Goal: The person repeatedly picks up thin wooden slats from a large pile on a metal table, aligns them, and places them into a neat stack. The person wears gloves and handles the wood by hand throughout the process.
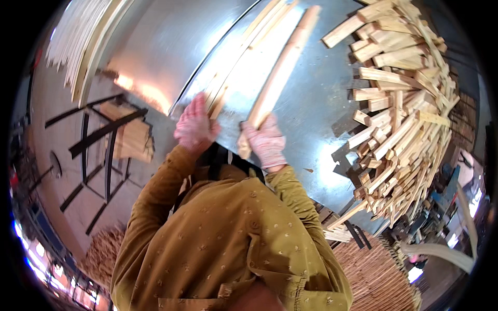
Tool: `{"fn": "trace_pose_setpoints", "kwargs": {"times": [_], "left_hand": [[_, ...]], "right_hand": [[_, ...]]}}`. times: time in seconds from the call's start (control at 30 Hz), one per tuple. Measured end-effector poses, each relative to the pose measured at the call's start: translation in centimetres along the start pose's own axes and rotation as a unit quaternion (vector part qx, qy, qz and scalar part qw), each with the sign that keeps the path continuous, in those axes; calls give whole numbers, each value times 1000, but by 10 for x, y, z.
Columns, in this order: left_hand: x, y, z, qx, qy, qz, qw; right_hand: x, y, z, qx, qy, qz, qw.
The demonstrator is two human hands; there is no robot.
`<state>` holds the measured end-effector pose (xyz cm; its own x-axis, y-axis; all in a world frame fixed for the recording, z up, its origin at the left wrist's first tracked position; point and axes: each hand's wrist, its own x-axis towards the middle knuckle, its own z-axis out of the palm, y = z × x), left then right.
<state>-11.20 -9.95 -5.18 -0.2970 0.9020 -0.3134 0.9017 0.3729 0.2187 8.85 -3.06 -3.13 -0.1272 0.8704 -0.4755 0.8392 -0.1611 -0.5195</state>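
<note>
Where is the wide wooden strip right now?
In the head view, the wide wooden strip slants over the metal table, its near end in the right hand, right of the thinner strips.

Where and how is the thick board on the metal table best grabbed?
Probably the board is best taken by its near end, from the right, as the right hand holds it: it is long and narrow, slants away, and that end lies closest, by the edge of the table.
</note>
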Motion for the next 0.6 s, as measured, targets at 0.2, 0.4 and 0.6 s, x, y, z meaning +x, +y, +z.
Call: {"fn": "trace_pose_setpoints", "kwargs": {"times": [0.2, 0.4, 0.6], "left_hand": [[0, 18, -24, -88, -8, 51, 995], [-11, 42, -37, 136, -3, 34, 990], [45, 197, -65, -135, 90, 250, 955]], "right_hand": [[5, -5, 51, 15, 6, -194, 981], [60, 87, -231, -232, 301, -163, 911], [168, 225, -496, 12, 500, 347, 793]]}}
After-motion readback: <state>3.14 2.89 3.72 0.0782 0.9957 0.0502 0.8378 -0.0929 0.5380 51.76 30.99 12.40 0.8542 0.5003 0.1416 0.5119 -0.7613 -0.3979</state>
